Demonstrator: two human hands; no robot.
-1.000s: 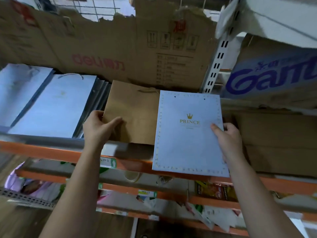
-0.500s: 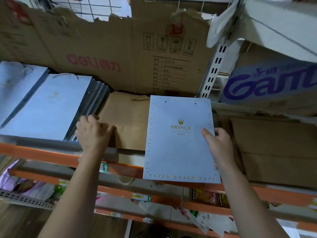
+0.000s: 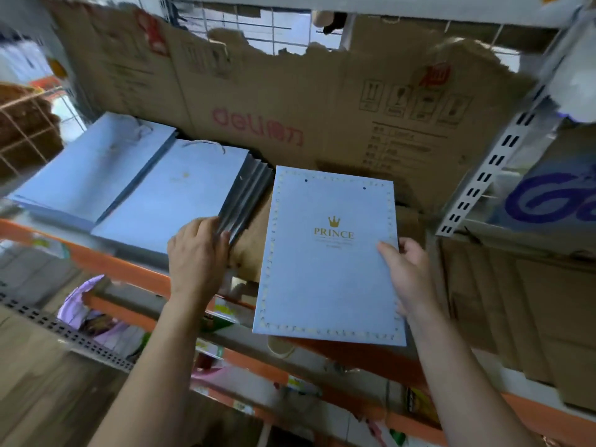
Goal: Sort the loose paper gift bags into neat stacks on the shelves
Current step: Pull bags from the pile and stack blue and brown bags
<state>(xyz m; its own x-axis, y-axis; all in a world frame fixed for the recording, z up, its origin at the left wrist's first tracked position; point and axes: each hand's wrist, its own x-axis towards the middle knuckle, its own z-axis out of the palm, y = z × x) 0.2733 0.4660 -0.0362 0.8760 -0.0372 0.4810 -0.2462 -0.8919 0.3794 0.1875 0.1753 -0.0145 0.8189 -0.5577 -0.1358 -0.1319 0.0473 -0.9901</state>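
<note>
My right hand [image 3: 408, 275] grips the right edge of a flat pale blue gift bag [image 3: 325, 269] printed with a gold crown and PRINCE, held above the orange shelf edge [image 3: 106, 262]. My left hand [image 3: 198, 253] grips the near right corner of a stack of blue bags [image 3: 174, 195], fingers curled over their grey side folds. A brown paper bag [image 3: 251, 250] lies between the stack and the held bag, mostly hidden. A second stack of blue bags [image 3: 93, 169] lies further left.
Torn cardboard sheets [image 3: 290, 101] line the back of the shelf. A white slotted upright [image 3: 483, 175] and flattened cardboard boxes [image 3: 522, 301] stand at the right. Lower shelves [image 3: 225, 346] hold mixed packaged goods.
My left hand left the brown bag and moved onto the corner of the blue stack. The view shifted left, and the held PRINCE bag now covers more of the brown bag.
</note>
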